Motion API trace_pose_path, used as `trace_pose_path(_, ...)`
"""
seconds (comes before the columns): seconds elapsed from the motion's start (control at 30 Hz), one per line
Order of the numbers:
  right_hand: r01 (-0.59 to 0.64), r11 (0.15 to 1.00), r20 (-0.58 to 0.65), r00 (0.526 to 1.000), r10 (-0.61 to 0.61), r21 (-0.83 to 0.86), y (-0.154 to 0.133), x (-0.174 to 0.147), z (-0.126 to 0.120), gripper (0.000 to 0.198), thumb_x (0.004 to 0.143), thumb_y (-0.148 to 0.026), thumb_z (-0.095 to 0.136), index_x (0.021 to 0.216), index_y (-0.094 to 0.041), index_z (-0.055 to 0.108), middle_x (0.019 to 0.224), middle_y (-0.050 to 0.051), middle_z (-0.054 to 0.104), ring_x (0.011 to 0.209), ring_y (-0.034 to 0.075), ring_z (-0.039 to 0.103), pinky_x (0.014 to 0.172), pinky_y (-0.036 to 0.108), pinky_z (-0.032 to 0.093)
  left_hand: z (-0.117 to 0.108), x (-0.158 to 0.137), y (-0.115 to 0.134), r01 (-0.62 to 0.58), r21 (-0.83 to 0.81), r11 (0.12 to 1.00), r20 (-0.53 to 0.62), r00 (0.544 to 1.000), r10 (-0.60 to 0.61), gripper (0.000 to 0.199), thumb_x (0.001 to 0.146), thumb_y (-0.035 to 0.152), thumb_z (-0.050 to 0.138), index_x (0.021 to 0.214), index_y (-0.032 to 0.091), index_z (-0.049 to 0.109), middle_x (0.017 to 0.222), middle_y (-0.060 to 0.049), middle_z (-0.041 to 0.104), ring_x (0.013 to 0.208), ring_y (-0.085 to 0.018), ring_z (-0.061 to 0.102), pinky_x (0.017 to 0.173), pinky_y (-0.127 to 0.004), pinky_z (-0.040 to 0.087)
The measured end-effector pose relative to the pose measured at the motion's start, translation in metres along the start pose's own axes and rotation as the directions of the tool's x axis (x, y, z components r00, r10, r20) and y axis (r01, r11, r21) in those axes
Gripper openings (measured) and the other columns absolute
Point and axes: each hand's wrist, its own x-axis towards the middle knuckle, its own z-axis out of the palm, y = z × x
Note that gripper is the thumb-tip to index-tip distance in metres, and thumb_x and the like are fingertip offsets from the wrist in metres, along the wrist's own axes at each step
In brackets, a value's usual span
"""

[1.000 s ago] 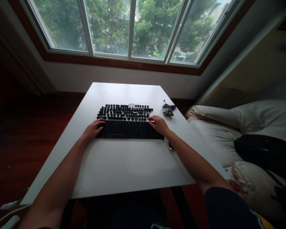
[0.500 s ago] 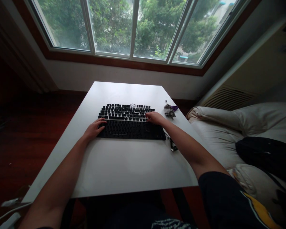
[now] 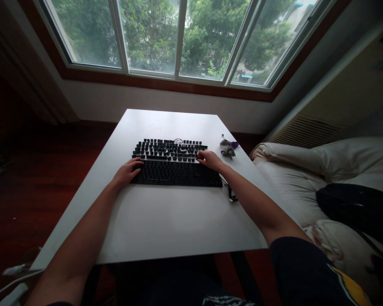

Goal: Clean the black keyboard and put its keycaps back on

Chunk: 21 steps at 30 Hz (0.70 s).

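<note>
Keyboard lies flat on the white table, loose keys in rows just beyond; my left hand, fingers spread, rests on its left end; my right hand bends over the keys, grip I cannot tell; best pinch 1 key squarely.

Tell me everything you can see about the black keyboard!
The keyboard is a long, thin, black rectangle, plastic by its look. It lies flat on the white table, just on the near side of rows of loose keys. A thin pale outline shows near its front edge; finer details are too dark to tell. The left hand rests at its left end. The right hand is over its far edge, towards the right; touching is unclear. A dark cable lies by its right end.
</note>
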Motion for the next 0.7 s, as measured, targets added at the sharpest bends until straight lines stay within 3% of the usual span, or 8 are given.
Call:
trace_pose_path(0.17, -0.015, 0.965, -0.098, 0.994, 0.042, 0.26, -0.01, -0.041, -0.006, 0.014, 0.085, -0.032, 0.066, 0.095, -0.022, 0.064, 0.08, 0.0, 0.067, 0.068, 0.016, 0.057, 0.066, 0.027, 0.042, 0.0, 0.0, 0.002, 0.001, -0.005, 1.0, -0.003, 1.0, -0.001, 0.036, 0.093, 0.039, 0.056, 0.125, 0.027, 0.068, 0.152, -0.003, 0.051, 0.14, -0.027, 0.05, 0.122, -0.046, 0.037)
trace_pose_path(0.37, -0.013, 0.905, -0.08, 0.995, 0.052, 0.425, -0.031, -0.094, -0.005, 0.022, 0.089, -0.035, 0.061, 0.105, -0.023, 0.071, 0.086, 0.001, 0.066, 0.07, 0.016, 0.055, 0.067, 0.029, 0.045, 0.0, 0.0, 0.003, 0.006, 0.007, 1.0, 0.005, 1.0, -0.006, 0.037, 0.093, 0.04, 0.056, 0.126, 0.028, 0.067, 0.153, -0.003, 0.051, 0.141, -0.026, 0.049, 0.122, -0.045, 0.036)
trace_pose_path(0.5, -0.016, 0.906, -0.092, 0.994, 0.061, 0.423, -0.042, -0.117, 0.003, 0.026, 0.093, -0.034, 0.059, 0.114, -0.024, 0.07, 0.09, 0.004, 0.066, 0.072, 0.017, 0.056, 0.068, 0.031, 0.047, 0.0, 0.0, 0.004, 0.016, 0.009, 1.0, 0.008, 1.0, -0.017, 0.038, 0.093, 0.042, 0.056, 0.125, 0.027, 0.067, 0.152, -0.003, 0.051, 0.14, -0.027, 0.049, 0.122, -0.046, 0.036)
trace_pose_path(0.7, 0.08, 0.968, -0.198, 0.98, -0.032, 0.239, -0.045, -0.127, 0.017, 0.016, 0.093, -0.028, 0.061, 0.105, -0.026, 0.072, 0.094, 0.007, 0.072, 0.092, 0.026, 0.061, 0.088, 0.044, 0.049, 0.001, 0.0, 0.006, 0.014, -0.003, 1.0, 0.005, 1.0, -0.014, 0.038, 0.093, 0.043, 0.056, 0.125, 0.027, 0.067, 0.152, -0.004, 0.052, 0.14, -0.027, 0.049, 0.122, -0.046, 0.036)
